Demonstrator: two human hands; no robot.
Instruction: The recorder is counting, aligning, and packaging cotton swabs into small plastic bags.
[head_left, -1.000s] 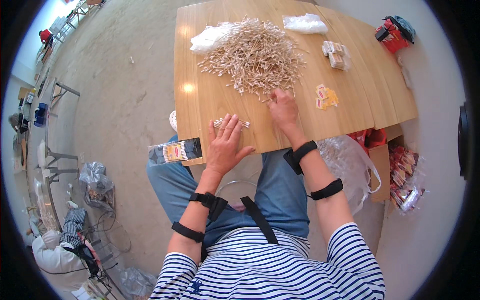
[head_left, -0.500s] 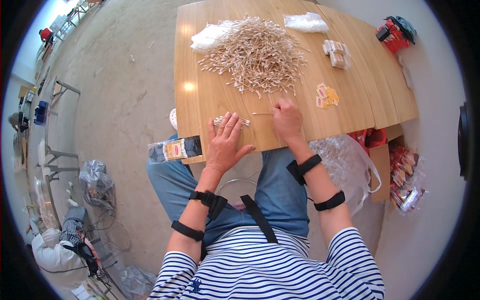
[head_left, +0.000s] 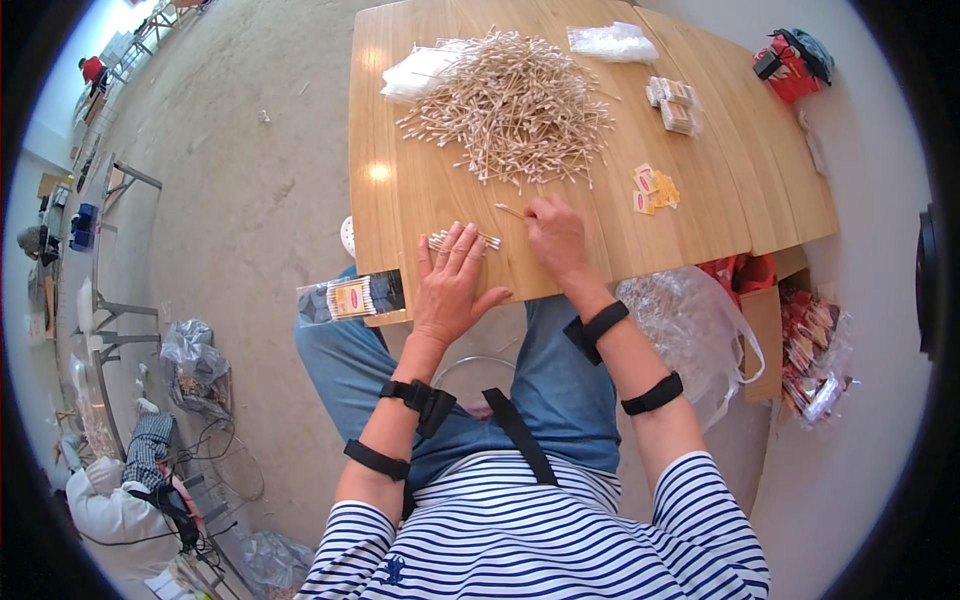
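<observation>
My left hand lies palm down near the table's front edge, fingers stretched out over a small row of cotton swabs. White tips of that row show on both sides of the fingers. To its right, my right hand is closed in a pinch on a single cotton swab, whose tip points left. Beyond both hands spreads a large loose heap of cotton swabs. At the table's left front corner, by my left hand, lies a clear packet of swabs with a yellow label.
The wooden table also carries clear plastic bags, bundled packs and small yellow cards. Right of my legs hangs a plastic bag beside a cardboard box. A grey bag stands on the floor at left.
My right hand has moved left and slightly away from me with the swab, which has turned from level to slanted. My left hand has stayed in place.
</observation>
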